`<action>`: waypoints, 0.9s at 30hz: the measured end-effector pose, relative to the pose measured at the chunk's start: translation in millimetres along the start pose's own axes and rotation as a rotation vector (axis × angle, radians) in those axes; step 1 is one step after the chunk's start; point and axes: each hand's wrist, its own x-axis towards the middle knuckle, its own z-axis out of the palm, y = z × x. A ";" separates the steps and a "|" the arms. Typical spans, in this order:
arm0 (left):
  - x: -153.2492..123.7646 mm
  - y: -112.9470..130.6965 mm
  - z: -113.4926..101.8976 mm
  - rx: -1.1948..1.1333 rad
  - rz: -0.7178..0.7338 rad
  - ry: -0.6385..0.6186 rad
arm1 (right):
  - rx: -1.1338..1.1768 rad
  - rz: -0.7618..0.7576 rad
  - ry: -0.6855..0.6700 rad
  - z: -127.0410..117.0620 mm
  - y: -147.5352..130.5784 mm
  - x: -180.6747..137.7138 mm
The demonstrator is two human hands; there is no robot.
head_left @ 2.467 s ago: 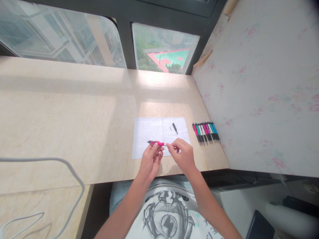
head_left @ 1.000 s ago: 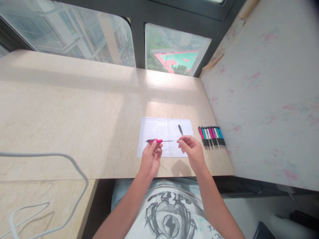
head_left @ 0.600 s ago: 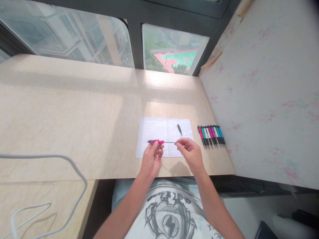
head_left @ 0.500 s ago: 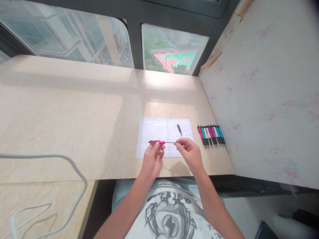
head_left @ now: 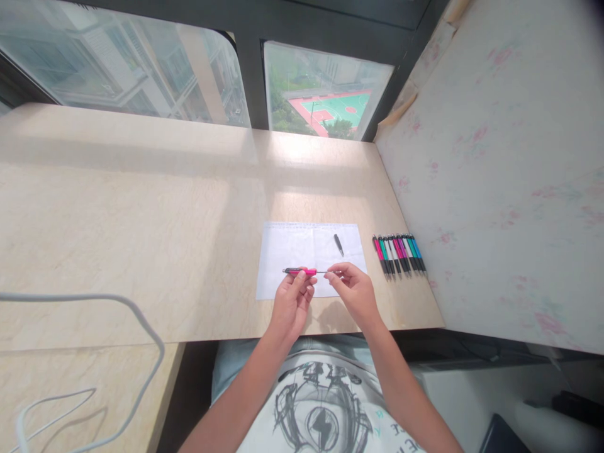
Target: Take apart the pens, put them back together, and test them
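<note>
My left hand (head_left: 293, 301) is closed on a pink pen barrel (head_left: 309, 272) with a black clip end pointing left. From the barrel's right end a thin dark refill (head_left: 321, 272) sticks out, and my right hand (head_left: 353, 289) pinches it between thumb and forefinger. Both hands are above a white sheet of paper (head_left: 283, 245) near the table's front edge. A black pen grip section (head_left: 338, 245) with a tapered tip lies on the sheet, beyond my right hand.
To the right of the paper, several pens (head_left: 399, 257) in pink, green, white, purple and blue lie in a row by the patterned wall (head_left: 509, 189). A grey cable (head_left: 117, 299) loops over the left side. Windows (head_left: 325, 88) border the table's (head_left: 141, 220) far edge.
My hands have come closer together. Less of the refill shows between the pink barrel and my right fingers, and the barrel has shifted slightly right.
</note>
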 end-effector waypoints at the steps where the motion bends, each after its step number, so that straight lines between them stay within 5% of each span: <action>1: 0.0 -0.1 0.1 0.000 -0.003 0.002 | 0.008 0.007 0.000 0.3 0.4 0.1; 9: 0.8 4.8 0.2 -0.052 -0.012 0.012 | -0.002 -0.010 -0.056 -2.1 5.1 0.5; 12: 2.6 7.4 -1.6 -0.087 -0.017 0.033 | -0.196 -0.050 -0.038 -9.2 13.0 9.8; 18: 4.9 9.7 -4.8 -0.114 -0.011 0.044 | -0.780 -0.117 0.229 -20.4 40.3 45.3; 27: 5.3 12.9 -6.5 -0.110 -0.004 0.064 | -0.953 -0.084 0.269 -8.3 55.8 57.2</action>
